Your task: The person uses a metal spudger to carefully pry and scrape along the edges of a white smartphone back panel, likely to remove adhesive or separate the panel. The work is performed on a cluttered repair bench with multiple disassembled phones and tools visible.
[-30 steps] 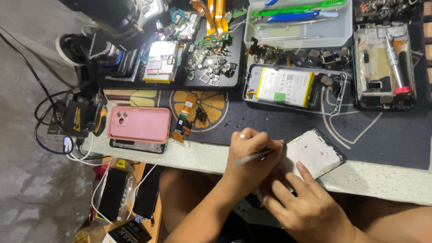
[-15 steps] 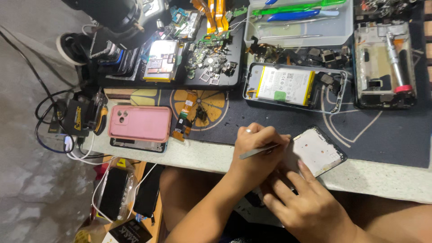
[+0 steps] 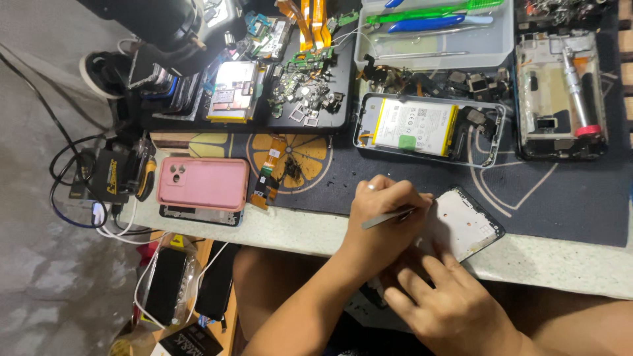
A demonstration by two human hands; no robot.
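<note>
A white phone frame (image 3: 461, 224) with a dark edge lies tilted at the front edge of the workbench, partly on the dark work mat (image 3: 560, 211) and partly on the pale speckled bench top (image 3: 297, 231). The left hand (image 3: 386, 221) rests on the near-left part of the frame, its fingers curled and pinching a slim metal tool (image 3: 389, 217), whose tip lies over the frame. The right hand (image 3: 452, 306) sits just below the frame at the bench edge, fingers loosely spread, their tips touching or nearly touching the frame's lower edge; whether they press it cannot be told. Just behind the left hand, on the mat, lies an opened phone (image 3: 428, 128) with its white and yellow battery exposed. To the right of it, well apart from the hands, a second opened phone (image 3: 560, 99) carries a silver tool with a red end lying across it. Behind these stands a clear tray (image 3: 435, 46) holding green and blue tools. To the left, a black tray (image 3: 310, 86) holds small loose parts and circuit boards. Further left on the bench lies a pink phone case (image 3: 202, 182), camera cut-out up, beside orange flat cables (image 3: 267, 181). Cables and a dark charger (image 3: 109, 175) hang off the left end.
</note>
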